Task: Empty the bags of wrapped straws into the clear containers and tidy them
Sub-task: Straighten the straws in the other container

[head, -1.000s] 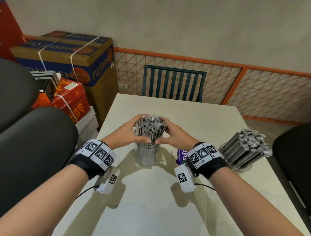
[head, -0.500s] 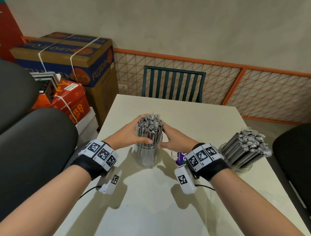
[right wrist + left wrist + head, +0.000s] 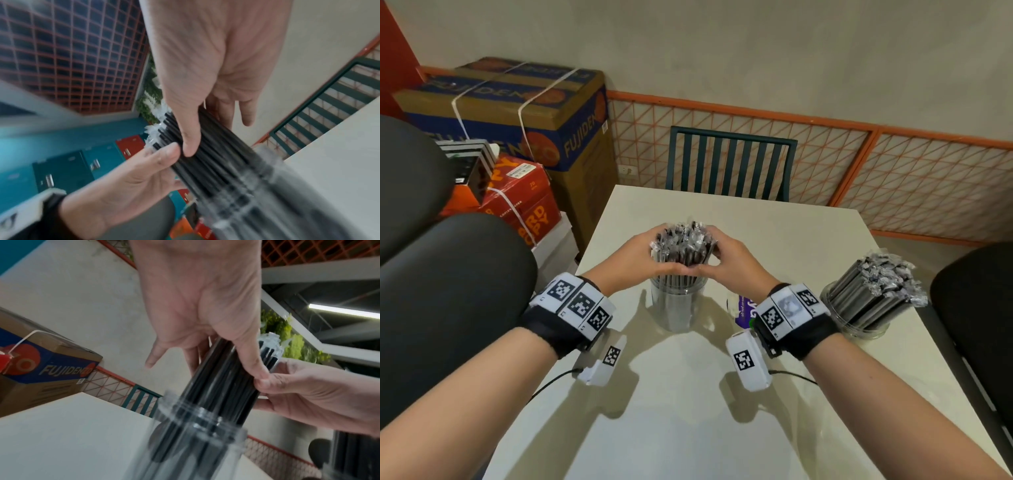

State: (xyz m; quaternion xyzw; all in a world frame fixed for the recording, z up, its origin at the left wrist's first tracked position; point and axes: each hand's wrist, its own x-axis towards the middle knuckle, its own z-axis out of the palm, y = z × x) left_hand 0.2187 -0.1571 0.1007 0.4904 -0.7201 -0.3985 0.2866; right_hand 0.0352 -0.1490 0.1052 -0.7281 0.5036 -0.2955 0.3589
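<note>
A clear container (image 3: pixel 677 308) stands mid-table, packed with upright wrapped black straws (image 3: pixel 683 245). My left hand (image 3: pixel 635 255) and right hand (image 3: pixel 732 262) wrap round the straw bundle from both sides just above the rim, thumbs meeting at the front. The left wrist view shows my left hand (image 3: pixel 205 337) curled on the straws (image 3: pixel 222 382) above the container (image 3: pixel 197 434). From the right wrist, my right hand (image 3: pixel 197 113) grips the same straws (image 3: pixel 216 155). A second clear container (image 3: pixel 859 315) at the right holds leaning wrapped straws (image 3: pixel 876 287).
A purple-printed bag (image 3: pixel 743 308) lies on the beige table (image 3: pixel 688 428) behind my right wrist. A green chair (image 3: pixel 729 164) faces the far edge. Black chairs flank the table at the left (image 3: pixel 448 291) and the right (image 3: pixel 979 308). Cardboard boxes (image 3: pixel 517 137) are stacked at the left.
Both hands have closed in round the straw bundle again, thumbs now touching at the front, after the right hand had dropped lower half a second ago. The containers have not moved.
</note>
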